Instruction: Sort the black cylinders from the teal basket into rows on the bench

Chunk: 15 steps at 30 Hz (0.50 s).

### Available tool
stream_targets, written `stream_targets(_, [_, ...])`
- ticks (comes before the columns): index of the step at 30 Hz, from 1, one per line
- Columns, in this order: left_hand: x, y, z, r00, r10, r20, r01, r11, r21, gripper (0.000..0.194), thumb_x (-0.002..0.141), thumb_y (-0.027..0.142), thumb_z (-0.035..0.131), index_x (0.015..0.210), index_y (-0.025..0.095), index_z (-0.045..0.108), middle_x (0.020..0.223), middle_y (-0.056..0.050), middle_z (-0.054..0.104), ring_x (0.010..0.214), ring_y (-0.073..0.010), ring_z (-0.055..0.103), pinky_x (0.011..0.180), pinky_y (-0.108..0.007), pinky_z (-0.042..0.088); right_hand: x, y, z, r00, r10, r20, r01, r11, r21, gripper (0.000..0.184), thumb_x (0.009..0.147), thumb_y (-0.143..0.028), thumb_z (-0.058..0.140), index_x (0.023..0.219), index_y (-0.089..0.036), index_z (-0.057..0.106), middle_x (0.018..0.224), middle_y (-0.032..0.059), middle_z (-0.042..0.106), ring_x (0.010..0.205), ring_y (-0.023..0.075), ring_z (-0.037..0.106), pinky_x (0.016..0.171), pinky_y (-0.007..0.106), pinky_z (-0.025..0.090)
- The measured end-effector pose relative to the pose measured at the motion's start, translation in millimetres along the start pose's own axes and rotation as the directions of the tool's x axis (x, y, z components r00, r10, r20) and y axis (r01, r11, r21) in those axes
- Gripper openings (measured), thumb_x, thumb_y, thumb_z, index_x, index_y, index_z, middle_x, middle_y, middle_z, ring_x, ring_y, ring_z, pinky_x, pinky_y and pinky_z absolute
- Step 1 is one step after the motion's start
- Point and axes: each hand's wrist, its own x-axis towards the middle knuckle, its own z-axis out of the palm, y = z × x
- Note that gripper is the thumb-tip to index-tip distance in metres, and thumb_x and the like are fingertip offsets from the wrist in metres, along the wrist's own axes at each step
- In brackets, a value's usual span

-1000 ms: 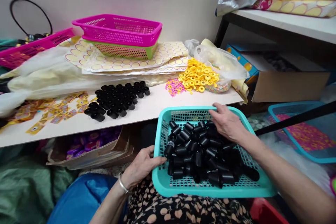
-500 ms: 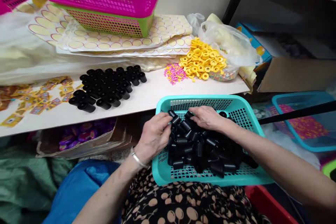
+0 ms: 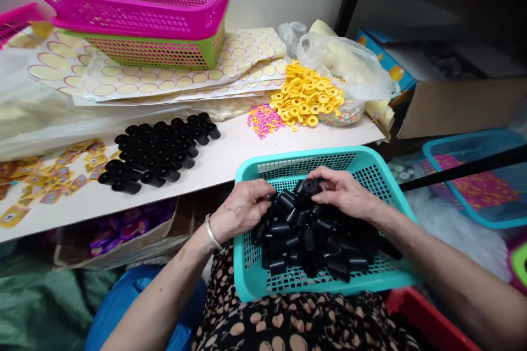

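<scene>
A turquoise basket (image 3: pixel 242 279) rests on my lap, holding a loose heap of small black plastic caps (image 3: pixel 308 238). My right hand (image 3: pixel 346 193) reaches over its far side, thumb and fingers closed round a black cap (image 3: pixel 309 186) whose round end faces up. At the left rim, my left hand (image 3: pixel 242 205) pinches at a black cap, mostly hidden by the fingertips. On the white table, black caps stand close together in a grouped block (image 3: pixel 156 148).
Yellow ring pieces (image 3: pixel 308 96) and tiny pink and yellow pieces (image 3: pixel 265 120) lie on the table. Small orange packets (image 3: pixel 61 170) are scattered left. Stacked pink and green baskets (image 3: pixel 144 22) stand behind. A carton (image 3: pixel 461 107) sits right; a purple-filled box (image 3: pixel 119 241) is below.
My left hand left the basket rim and moved in to the caps. My right hand went from the far rim to the heap and lifted a cap. The view shifted.
</scene>
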Motion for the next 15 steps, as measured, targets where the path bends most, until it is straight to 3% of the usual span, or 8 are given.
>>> stream_targets(2, [11.4, 7.1, 2.2, 0.998, 0.021, 0.053, -0.022, 0.999, 0.032, 0.017, 0.071, 0.007, 0.049, 0.076, 0.014, 0.064, 0.074, -0.002, 0.057, 0.07, -0.0128, 0.053, 0.064, -0.024, 0.04, -11.7, 1.3, 0.3, 0.997, 0.075, 0.013, -0.076, 0.972, 0.221, 0.027, 0.074, -0.02, 0.06, 0.1, -0.023, 0.052, 0.076, -0.0031, 0.056, 0.062, 0.0115, 0.05, 0.057, 0.025, 0.039])
stream_targets(4, [26.9, 11.1, 1.3, 0.997, 0.027, 0.07, -0.033, 0.996, 0.083, 0.014, 0.07, 0.009, 0.05, 0.073, 0.014, 0.062, 0.072, -0.001, 0.056, 0.067, -0.0123, 0.051, 0.061, -0.024, 0.038, -19.5, 1.5, 0.1, 0.994, 0.102, -0.024, -0.089, 0.94, 0.33, 0.029, 0.073, -0.018, 0.062, 0.099, -0.023, 0.051, 0.076, -0.004, 0.055, 0.062, 0.0107, 0.05, 0.057, 0.024, 0.039])
stream_targets(7, [53.7, 10.7, -3.7, 0.997, 0.018, 0.08, -0.031, 0.987, 0.159, 0.014, 0.067, 0.009, 0.049, 0.071, 0.014, 0.062, 0.068, -0.001, 0.056, 0.062, -0.0118, 0.048, 0.058, -0.024, 0.034, -29.1, 4.3, -7.1, 0.974, 0.084, -0.211, -0.014, 0.949, 0.315, 0.031, 0.07, -0.016, 0.066, 0.098, -0.023, 0.054, 0.086, -0.0022, 0.057, 0.074, 0.0117, 0.052, 0.065, 0.025, 0.041])
stream_targets(10, [78.7, 5.5, -3.8, 0.989, 0.019, 0.149, -0.051, 0.975, 0.216, 0.011, 0.062, 0.008, 0.048, 0.061, 0.014, 0.058, 0.055, 0.001, 0.05, 0.055, -0.0111, 0.044, 0.053, -0.024, 0.029, -42.0, 14.9, -20.8, 0.91, 0.074, -0.407, 0.051, 0.956, 0.288, 0.034, 0.068, -0.019, 0.071, 0.098, -0.022, 0.057, 0.095, 0.0, 0.059, 0.085, 0.0138, 0.054, 0.074, 0.026, 0.043])
stream_targets(15, [103.7, 1.5, 15.7, 0.95, 0.159, 0.269, -0.214, 0.958, 0.19, 0.02, 0.052, 0.003, 0.045, 0.055, 0.017, 0.058, 0.052, 0.0, 0.053, 0.053, -0.0131, 0.045, 0.052, -0.025, 0.03, -66.3, 36.8, -35.4, 0.821, 0.09, -0.563, 0.147, 0.921, 0.362, 0.049, 0.067, -0.023, 0.075, 0.113, -0.025, 0.057, 0.105, 0.0026, 0.061, 0.097, 0.0181, 0.057, 0.083, 0.032, 0.046])
